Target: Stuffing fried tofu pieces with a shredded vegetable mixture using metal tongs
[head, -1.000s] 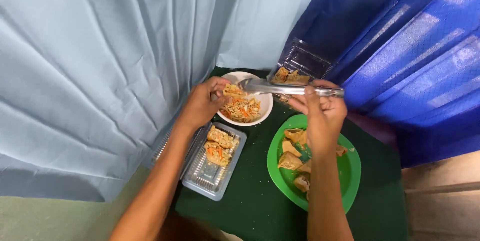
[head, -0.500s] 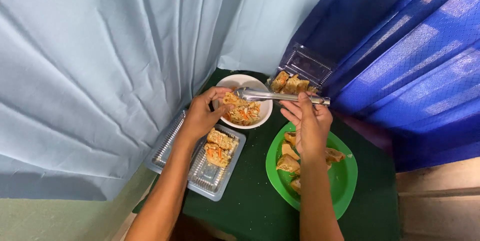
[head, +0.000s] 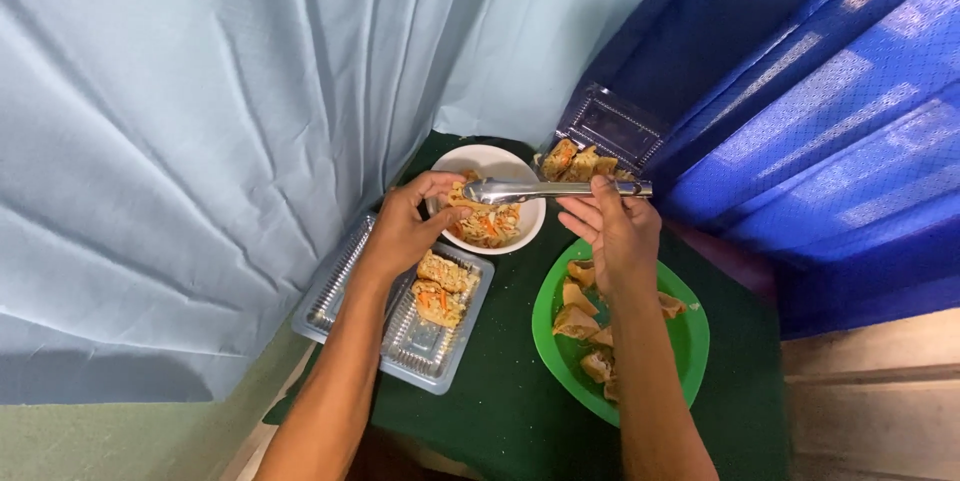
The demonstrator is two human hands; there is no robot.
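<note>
I see the right hand (head: 618, 231) wrapped around metal tongs (head: 545, 191), gripping near the handle end. Tong long axis runs roughly left-right across the view, tips pointing left over the white bowl (head: 480, 163). Tong arms look nearly closed at the tips, touching or just above the noodle-and-carrot filling (head: 487, 224) in the bowl; can't tell if they've pinched any.

Left hand (head: 410, 231) is curled on the near-left rim of the bowl, thumb and fingers pinched at its edge, steadying it. It holds nothing else that I can see.

Key relation: the bowl sits just ahead of both hands, left hand touching it, right hand reaching it only through the tongs. Filling is pale strands with orange bits, loosely heaped.

Just beside the left wrist, nearer the camera: a clear plastic tray (head: 425, 346) with two filled pieces at its far end. Under the right forearm: a green plate (head: 690, 336) with folded brown wrappers. Behind the bowl, a second clear container (head: 610, 126) with fried pieces. All on a dark green table (head: 500, 411).
</note>
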